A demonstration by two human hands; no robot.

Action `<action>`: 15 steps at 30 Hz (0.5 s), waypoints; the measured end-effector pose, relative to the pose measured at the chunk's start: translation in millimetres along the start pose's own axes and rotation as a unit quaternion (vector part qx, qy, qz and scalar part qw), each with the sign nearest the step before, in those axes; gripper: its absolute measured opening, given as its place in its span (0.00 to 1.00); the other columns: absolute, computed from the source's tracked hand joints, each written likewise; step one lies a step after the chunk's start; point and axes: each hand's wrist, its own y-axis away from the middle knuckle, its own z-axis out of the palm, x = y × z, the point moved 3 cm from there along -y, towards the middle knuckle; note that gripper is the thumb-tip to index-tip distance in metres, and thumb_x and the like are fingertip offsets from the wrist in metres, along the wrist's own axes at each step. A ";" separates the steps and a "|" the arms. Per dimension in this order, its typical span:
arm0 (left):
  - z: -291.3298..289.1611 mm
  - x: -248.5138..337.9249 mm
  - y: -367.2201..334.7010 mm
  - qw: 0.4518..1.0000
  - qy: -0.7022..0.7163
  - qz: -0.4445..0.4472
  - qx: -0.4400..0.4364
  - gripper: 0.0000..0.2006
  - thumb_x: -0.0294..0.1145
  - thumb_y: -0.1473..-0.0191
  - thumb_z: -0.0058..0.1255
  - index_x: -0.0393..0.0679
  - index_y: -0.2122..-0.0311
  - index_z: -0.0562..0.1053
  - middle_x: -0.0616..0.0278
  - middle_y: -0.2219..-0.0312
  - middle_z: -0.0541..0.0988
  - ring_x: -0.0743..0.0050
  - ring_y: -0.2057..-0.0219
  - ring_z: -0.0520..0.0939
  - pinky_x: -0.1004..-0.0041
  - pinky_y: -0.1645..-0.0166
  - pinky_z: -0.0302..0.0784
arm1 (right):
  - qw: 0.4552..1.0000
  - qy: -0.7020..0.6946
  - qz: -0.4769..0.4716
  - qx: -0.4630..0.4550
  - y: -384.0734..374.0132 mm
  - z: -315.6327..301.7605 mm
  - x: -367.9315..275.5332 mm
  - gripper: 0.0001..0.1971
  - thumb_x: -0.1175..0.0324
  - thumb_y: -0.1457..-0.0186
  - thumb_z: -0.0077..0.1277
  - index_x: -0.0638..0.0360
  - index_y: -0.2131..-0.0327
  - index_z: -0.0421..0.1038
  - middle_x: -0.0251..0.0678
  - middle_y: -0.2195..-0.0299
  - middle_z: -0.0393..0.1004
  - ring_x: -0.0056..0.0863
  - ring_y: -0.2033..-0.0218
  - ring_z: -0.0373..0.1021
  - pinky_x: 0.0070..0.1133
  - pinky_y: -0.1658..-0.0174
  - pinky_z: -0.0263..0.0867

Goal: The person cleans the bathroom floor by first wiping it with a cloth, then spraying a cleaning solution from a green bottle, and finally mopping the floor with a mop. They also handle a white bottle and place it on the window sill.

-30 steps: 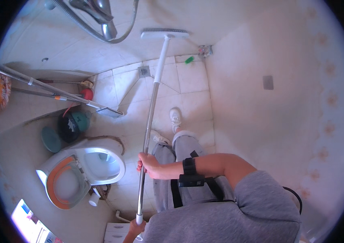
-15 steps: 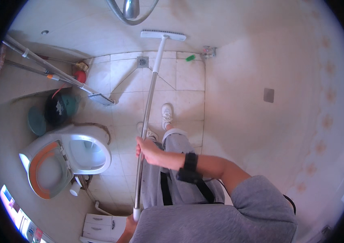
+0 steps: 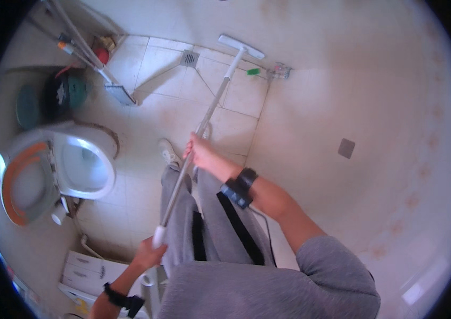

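A long-handled floor brush (image 3: 216,101) runs slantwise away from me, with a steel pole and a wide white head. Its head (image 3: 241,47) is at the far wall, close to the floor's edge; whether it touches the wall I cannot tell. My right hand (image 3: 201,152) is closed round the middle of the pole. My left hand (image 3: 150,253) grips the white end of the handle near my left thigh. Both wrists carry black straps with small devices.
To the left stands a toilet (image 3: 109,178) with its lid and seat raised. Behind it are dark and teal bins (image 3: 62,95) and a leaning flat mop (image 3: 121,94). A floor drain (image 3: 189,58) and a small green object (image 3: 253,71) lie ahead. A white cabinet (image 3: 84,270) is at lower left.
The brush head has moved right and lower along the far wall, and the pole slants more. My left hand has come further into view. My view has shifted and turned.
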 end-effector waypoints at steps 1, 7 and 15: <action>-5.0 -10.1 22.0 1.000 -0.012 -0.006 0.008 0.11 0.34 0.54 0.48 0.36 0.76 0.66 0.62 0.89 0.69 0.77 0.89 0.72 0.72 0.84 0.67 | 1.000 -0.019 0.009 -0.022 22.7 6.9 14.6 0.15 0.58 0.44 0.39 0.55 0.78 0.54 0.28 0.86 0.53 0.24 0.86 0.54 0.27 0.79 0.60; -5.9 -9.8 51.1 0.998 -0.044 -0.024 0.043 0.10 0.32 0.57 0.49 0.36 0.74 0.66 0.62 0.88 0.70 0.77 0.89 0.72 0.75 0.83 0.67 | 0.998 0.020 0.036 -0.043 47.5 25.1 18.9 0.14 0.60 0.44 0.38 0.55 0.79 0.54 0.29 0.87 0.53 0.24 0.86 0.55 0.28 0.79 0.60; 23.9 122.7 -58.1 0.984 0.170 0.045 -0.032 0.08 0.31 0.53 0.43 0.35 0.76 0.65 0.63 0.89 0.68 0.78 0.91 0.69 0.76 0.85 0.65 | 0.985 0.098 -0.027 -0.141 -128.5 15.1 -82.8 0.21 0.55 0.43 0.34 0.58 0.83 0.58 0.35 0.88 0.59 0.30 0.85 0.61 0.27 0.80 0.60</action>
